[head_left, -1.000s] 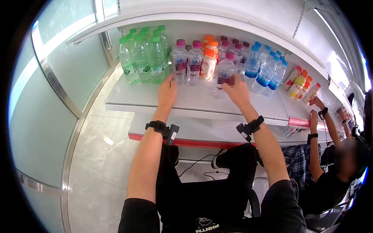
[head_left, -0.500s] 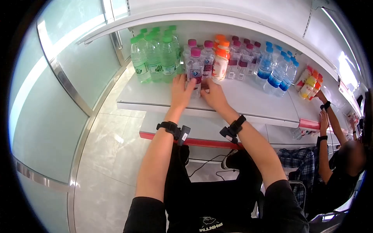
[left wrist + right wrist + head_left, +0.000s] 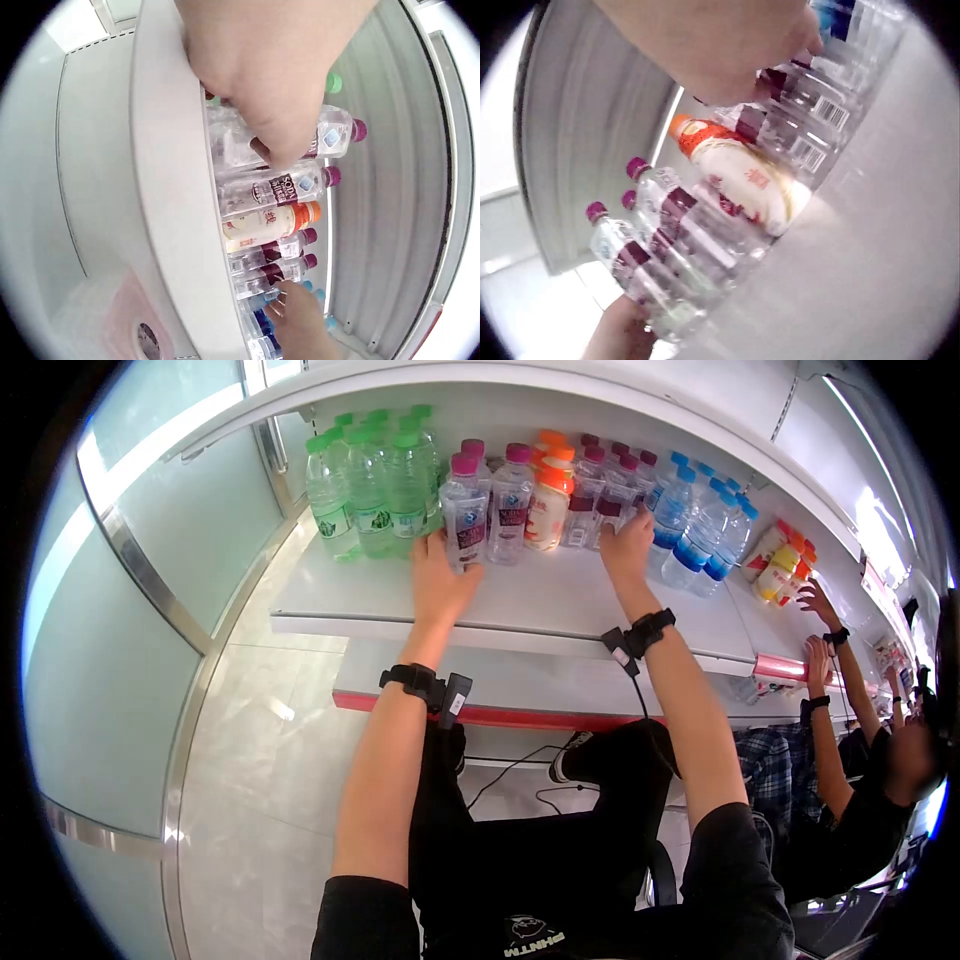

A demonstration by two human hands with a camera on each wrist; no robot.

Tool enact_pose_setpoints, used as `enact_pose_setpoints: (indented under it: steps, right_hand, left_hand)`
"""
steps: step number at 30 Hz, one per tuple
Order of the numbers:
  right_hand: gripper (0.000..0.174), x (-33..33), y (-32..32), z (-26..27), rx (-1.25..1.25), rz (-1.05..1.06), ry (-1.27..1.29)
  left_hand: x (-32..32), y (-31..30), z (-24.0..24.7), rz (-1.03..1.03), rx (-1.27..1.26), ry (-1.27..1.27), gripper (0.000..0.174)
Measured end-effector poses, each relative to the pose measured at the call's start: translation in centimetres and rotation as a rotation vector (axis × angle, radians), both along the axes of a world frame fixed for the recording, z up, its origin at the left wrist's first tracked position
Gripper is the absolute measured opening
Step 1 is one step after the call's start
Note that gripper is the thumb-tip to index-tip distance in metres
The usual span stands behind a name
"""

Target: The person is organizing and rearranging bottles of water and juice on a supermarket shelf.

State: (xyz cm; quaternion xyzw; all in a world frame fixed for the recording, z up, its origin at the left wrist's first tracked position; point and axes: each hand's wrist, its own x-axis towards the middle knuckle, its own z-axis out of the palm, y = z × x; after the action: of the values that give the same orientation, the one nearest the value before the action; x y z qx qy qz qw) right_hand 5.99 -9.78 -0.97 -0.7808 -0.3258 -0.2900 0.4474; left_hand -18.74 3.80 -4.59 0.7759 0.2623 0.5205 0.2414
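Note:
My left hand [image 3: 442, 582] holds the lower part of a clear soda water bottle [image 3: 464, 510] with a purple cap, thumb on its right side and fingers on its left. That bottle stands upright at the left of the shelf, in front of a second soda water bottle. Farther right, my right hand [image 3: 627, 552] grips another soda water bottle [image 3: 612, 498] around its label, beside the blue-capped bottles. In the right wrist view, that hand covers much of this bottle's upper part. An orange-capped bottle of milky drink [image 3: 746, 180] stands between the hands.
Green-capped water bottles [image 3: 372, 490] stand left of my left hand, blue-capped water bottles [image 3: 700, 535] right of my right hand. A white shelf [image 3: 530, 592] carries them, with another shelf above [image 3: 560, 392]. A person [image 3: 835, 810] reaches for juice bottles at the far right.
A soda water bottle went from the right group to the front left, steadied by both hands. My right hand then let go and moved back right to another one.

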Motion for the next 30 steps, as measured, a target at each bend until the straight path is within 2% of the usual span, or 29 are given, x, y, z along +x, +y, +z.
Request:
enact_pose_setpoints:
  steps: [2, 5, 7, 9, 14, 16, 17, 19, 20, 21, 23, 27, 30]
  right_hand:
    - [0.074, 1.5, 0.2, 0.1, -0.084, -0.03, 0.044]
    - [0.077, 2.8, 0.7, 0.7, -0.117, 0.077, 0.121]
    - [0.079, 2.9, 0.8, 1.7, -0.34, -0.067, 0.324]
    - [0.078, 2.1, 1.0, 1.8, -0.321, -0.109, 0.333]
    - [0.076, 0.6, -0.8, 1.6, -0.302, -0.167, 0.344]
    - [0.063, 0.5, -2.2, 0.5, -0.198, 0.042, 0.269]
    - [0.063, 0.5, -2.5, -0.2, -0.206, 0.041, 0.261]
    - [0.048, 0.1, -3.0, -1.5, -0.007, 0.476, 0.383]
    - [0.037, -1.9, -3.2, -0.9, -0.024, 0.521, 0.452]
    - [0.037, -3.1, -3.0, -0.7, -0.022, 0.516, 0.449]
    - [0.04, -5.4, -2.4, -0.3, 0.009, 0.872, 0.723]
    - [0.042, -8.5, -0.5, 0.4, -0.051, 0.958, 0.759]
    - [0.048, -8.1, 1.0, -1.5, 0.019, 0.936, 0.712]
  left_hand:
    - [-0.1, 0.3, 0.0, -0.021, 0.038, 0.003, 0.065]
    - [0.1, 0.4, 0.0, -0.042, 0.076, 0.007, 0.068]
    - [-0.1, 0.3, 0.3, -0.04, 0.079, 0.008, 0.07]
    - [-0.3, -0.2, 0.8, -0.112, -0.09, 0.013, 0.074]
    - [-0.1, 0.3, 0.2, -0.13, -0.098, 0.022, 0.077]
    - [0.2, 0.6, 0.1, -0.135, -0.094, -0.005, 0.078]
    - [0.2, 0.6, 0.1, -0.124, -0.103, 0.006, 0.079]
    - [0.5, 0.5, 0.1, -0.119, -0.112, 0.01, 0.08]
    - [0.6, 0.5, 0.1, -0.12, -0.12, 0.023, 0.08]
    - [0.6, 0.4, 0.2, -0.121, -0.126, 0.036, 0.08]
    - [0.3, 0.3, 0.4, -0.147, -0.126, 0.067, 0.081]
    - [-0.1, 0.8, 0.4, -0.193, -0.079, 0.041, 0.083]
    - [0.0, 1.0, 0.2, -0.155, -0.067, 0.053, 0.084]
